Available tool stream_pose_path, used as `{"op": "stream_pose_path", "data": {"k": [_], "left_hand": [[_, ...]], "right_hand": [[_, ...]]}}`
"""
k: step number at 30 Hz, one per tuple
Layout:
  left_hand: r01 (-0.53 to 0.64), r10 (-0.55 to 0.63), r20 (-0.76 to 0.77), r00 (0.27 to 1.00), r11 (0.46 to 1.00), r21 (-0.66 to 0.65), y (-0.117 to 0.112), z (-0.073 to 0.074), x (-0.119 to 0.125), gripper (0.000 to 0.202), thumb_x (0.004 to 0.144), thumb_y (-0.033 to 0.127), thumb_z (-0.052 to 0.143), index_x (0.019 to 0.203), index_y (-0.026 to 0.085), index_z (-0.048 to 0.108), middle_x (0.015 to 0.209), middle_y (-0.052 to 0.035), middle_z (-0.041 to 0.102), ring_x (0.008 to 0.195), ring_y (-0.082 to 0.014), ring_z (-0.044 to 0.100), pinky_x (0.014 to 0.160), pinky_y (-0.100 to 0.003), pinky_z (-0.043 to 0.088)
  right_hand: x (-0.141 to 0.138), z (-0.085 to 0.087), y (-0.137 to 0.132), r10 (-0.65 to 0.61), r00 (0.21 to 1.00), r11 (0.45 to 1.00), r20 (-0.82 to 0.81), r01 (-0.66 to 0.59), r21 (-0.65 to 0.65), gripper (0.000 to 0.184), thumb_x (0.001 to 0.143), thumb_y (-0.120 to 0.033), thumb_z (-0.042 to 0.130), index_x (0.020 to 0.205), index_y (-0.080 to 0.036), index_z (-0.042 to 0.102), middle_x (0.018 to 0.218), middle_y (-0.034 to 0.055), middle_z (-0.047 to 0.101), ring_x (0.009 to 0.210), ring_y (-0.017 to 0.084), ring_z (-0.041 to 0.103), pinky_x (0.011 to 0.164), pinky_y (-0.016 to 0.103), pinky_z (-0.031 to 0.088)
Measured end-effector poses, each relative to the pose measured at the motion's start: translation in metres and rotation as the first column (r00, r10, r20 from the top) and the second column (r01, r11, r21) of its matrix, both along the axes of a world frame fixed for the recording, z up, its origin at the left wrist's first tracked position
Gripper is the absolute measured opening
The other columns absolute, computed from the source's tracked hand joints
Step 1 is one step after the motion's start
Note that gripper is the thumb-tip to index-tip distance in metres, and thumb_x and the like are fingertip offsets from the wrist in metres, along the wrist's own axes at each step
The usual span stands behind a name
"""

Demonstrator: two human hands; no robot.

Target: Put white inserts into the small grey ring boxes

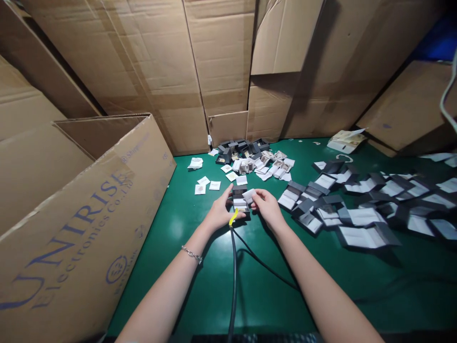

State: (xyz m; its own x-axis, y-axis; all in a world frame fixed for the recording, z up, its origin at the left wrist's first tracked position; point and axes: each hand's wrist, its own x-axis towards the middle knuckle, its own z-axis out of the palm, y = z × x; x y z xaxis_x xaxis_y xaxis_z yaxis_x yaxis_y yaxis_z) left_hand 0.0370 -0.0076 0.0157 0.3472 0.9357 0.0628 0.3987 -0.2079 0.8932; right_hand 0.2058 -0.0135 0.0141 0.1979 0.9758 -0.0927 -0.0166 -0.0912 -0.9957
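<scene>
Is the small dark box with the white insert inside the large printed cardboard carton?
No, the left hand and right hand hold the small dark box beside the cardboard carton.

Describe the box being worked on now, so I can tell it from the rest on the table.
On the green table, just right of the big UNIRISE carton, two hands meet at the centre. The small dark box sits between the left hand and the right hand, which pinches its white insert; it is the only box in hand.
</scene>
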Motion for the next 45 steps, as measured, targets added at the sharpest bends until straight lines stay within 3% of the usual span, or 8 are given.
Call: {"op": "stream_pose_path", "data": {"k": [7, 14, 19, 24, 30, 35, 39, 45], "left_hand": [[0.007, -0.007, 0.007, 1.000, 1.000, -0.018, -0.001, 0.003, 0.001, 0.105, 0.056, 0.037, 0.077, 0.142, 0.021, 0.019, 0.130, -0.0144, 0.050, 0.104, -0.0249, 0.058, 0.091, -0.040, 0.044], [0.011, -0.012, -0.011, 1.000, 0.999, -0.031, 0.000, 0.005, 0.001, 0.106, 0.056, 0.036, 0.077, 0.142, 0.021, 0.018, 0.131, -0.0154, 0.049, 0.105, -0.0262, 0.057, 0.092, -0.040, 0.043], [0.006, -0.007, -0.013, 1.000, 1.000, -0.015, 0.001, 0.001, 0.000, 0.105, 0.056, 0.036, 0.077, 0.142, 0.023, 0.019, 0.131, -0.0148, 0.049, 0.105, -0.0263, 0.058, 0.092, -0.041, 0.043], [0.016, -0.015, -0.031, 0.999, 1.000, 0.016, 0.002, -0.003, 0.000, 0.103, 0.057, 0.039, 0.076, 0.142, 0.023, 0.020, 0.129, -0.0128, 0.051, 0.106, -0.0255, 0.057, 0.093, -0.039, 0.043], [0.023, -0.023, -0.004, 1.000, 0.999, 0.035, 0.001, -0.003, 0.001, 0.105, 0.057, 0.040, 0.076, 0.142, 0.022, 0.018, 0.132, -0.0145, 0.047, 0.104, -0.0255, 0.058, 0.094, -0.041, 0.043], [0.021, -0.021, 0.015, 1.000, 0.999, 0.027, 0.000, -0.003, 0.002, 0.105, 0.056, 0.040, 0.077, 0.142, 0.023, 0.019, 0.134, -0.0143, 0.045, 0.103, -0.0259, 0.058, 0.092, -0.040, 0.044], [0.023, -0.023, 0.025, 0.999, 1.000, 0.014, 0.000, -0.002, 0.001, 0.105, 0.056, 0.040, 0.077, 0.142, 0.023, 0.019, 0.133, -0.0145, 0.046, 0.103, -0.0256, 0.059, 0.091, -0.039, 0.044], [0.041, -0.041, 0.017, 0.999, 0.999, 0.033, -0.002, 0.000, 0.001, 0.103, 0.057, 0.036, 0.076, 0.142, 0.023, 0.019, 0.132, -0.0145, 0.047, 0.101, -0.0244, 0.059, 0.091, -0.039, 0.045]], "right_hand": [[0.004, 0.001, 0.000, 0.107, 0.994, 0.989, -0.019, -0.109, -0.098, 0.017, 0.066, -0.020, 0.059, 0.082, -0.015, 0.057, 0.059, -0.0036, 0.057, 0.046, 0.007, 0.049, 0.043, 0.019, 0.041], [0.011, 0.003, -0.003, 0.206, 0.976, 0.972, 0.075, -0.195, -0.132, 0.042, 0.063, -0.013, 0.054, 0.104, -0.019, 0.051, 0.063, -0.0051, 0.058, 0.045, 0.010, 0.052, 0.042, 0.021, 0.042], [0.015, 0.006, -0.007, 0.021, 0.907, 0.997, 0.421, -0.048, 0.054, 0.031, 0.067, -0.020, 0.053, 0.097, -0.022, 0.045, 0.071, -0.0032, 0.059, 0.054, 0.013, 0.056, 0.049, 0.024, 0.042], [0.010, 0.018, -0.013, -0.049, 0.851, 0.969, 0.524, -0.086, 0.231, 0.011, 0.073, -0.025, 0.050, 0.083, -0.021, 0.051, 0.074, -0.0010, 0.060, 0.060, 0.014, 0.056, 0.060, 0.026, 0.044], [0.005, 0.017, -0.015, -0.143, 0.781, 0.899, 0.609, -0.154, 0.409, 0.031, 0.081, -0.020, 0.039, 0.104, -0.020, 0.060, 0.094, 0.0062, 0.062, 0.087, 0.018, 0.058, 0.078, 0.031, 0.045], [0.003, 0.009, -0.014, -0.207, 0.794, 0.906, 0.572, -0.065, 0.418, 0.042, 0.083, -0.021, 0.038, 0.124, -0.020, 0.047, 0.096, 0.0085, 0.060, 0.085, 0.018, 0.058, 0.076, 0.032, 0.047], [0.001, 0.010, -0.015, -0.209, 0.830, 0.913, 0.517, -0.023, 0.408, 0.029, 0.081, -0.025, 0.045, 0.108, -0.018, 0.054, 0.092, 0.0078, 0.063, 0.081, 0.018, 0.059, 0.070, 0.030, 0.049], [-0.001, 0.012, -0.016, -0.150, 0.807, 0.898, 0.571, -0.130, 0.420, 0.020, 0.080, -0.020, 0.045, 0.089, -0.019, 0.063, 0.089, 0.0062, 0.067, 0.079, 0.017, 0.060, 0.074, 0.031, 0.048]]}}
